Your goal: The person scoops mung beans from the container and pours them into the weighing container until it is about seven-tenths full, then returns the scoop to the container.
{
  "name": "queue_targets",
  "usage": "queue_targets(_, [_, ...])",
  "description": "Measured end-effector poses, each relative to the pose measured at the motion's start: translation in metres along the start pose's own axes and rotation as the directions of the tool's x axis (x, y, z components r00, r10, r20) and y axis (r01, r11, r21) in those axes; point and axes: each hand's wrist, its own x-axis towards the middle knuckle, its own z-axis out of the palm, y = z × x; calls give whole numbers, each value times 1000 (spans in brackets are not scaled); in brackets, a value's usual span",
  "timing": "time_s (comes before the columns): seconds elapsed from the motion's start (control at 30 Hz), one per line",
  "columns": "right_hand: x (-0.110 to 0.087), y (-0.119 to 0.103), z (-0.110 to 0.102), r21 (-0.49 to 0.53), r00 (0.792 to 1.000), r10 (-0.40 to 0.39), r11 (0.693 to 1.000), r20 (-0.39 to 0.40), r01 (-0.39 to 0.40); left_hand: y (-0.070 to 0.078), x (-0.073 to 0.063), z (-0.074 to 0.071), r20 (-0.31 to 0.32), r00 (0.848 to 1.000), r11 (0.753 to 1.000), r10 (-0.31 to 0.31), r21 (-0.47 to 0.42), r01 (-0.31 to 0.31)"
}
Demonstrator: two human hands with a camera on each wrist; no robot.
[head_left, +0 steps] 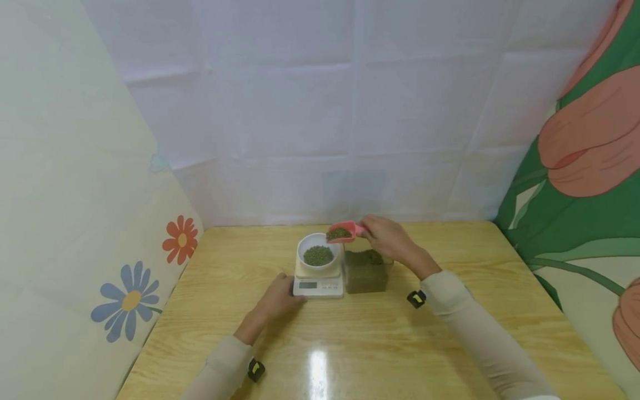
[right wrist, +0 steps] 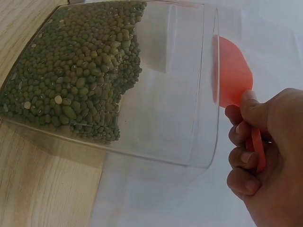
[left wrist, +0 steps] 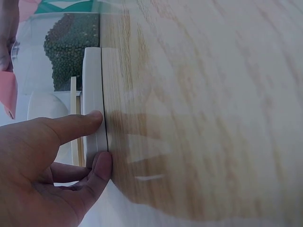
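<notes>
My right hand [head_left: 387,239] grips the handle of a pink scoop [head_left: 342,232], which carries green mung beans over the right rim of a white bowl [head_left: 301,251]. More mung beans [head_left: 318,255] lie in the bowl, which sits on a white kitchen scale [head_left: 330,288]. With curled fingers and thumb, my left hand [head_left: 280,297] holds the scale's front left corner; the left wrist view shows the fingertips against its side. Beside the scale stands a clear box [right wrist: 163,118], partly filled with mung beans [right wrist: 80,71]. The scale's reading is too small to tell.
Everything rests on a wood-grain table [head_left: 240,250]. Behind it hangs a creased white cloth [head_left: 280,111]. Flower-printed panels flank the table, with a blue flower [head_left: 131,301] on the left and large pink tulips [head_left: 590,133] on the right.
</notes>
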Motion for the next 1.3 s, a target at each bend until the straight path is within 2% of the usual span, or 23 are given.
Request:
queue_targets(0.9, [2, -7, 3, -44, 997, -69, 997, -28, 68, 0, -1, 1, 11, 1000, 1000, -12, 0, 12])
queue_targets(1.3, [3, -10, -2, -50, 998, -55, 997, -9, 55, -1, 1, 2, 9, 1000, 1000, 0, 10, 0])
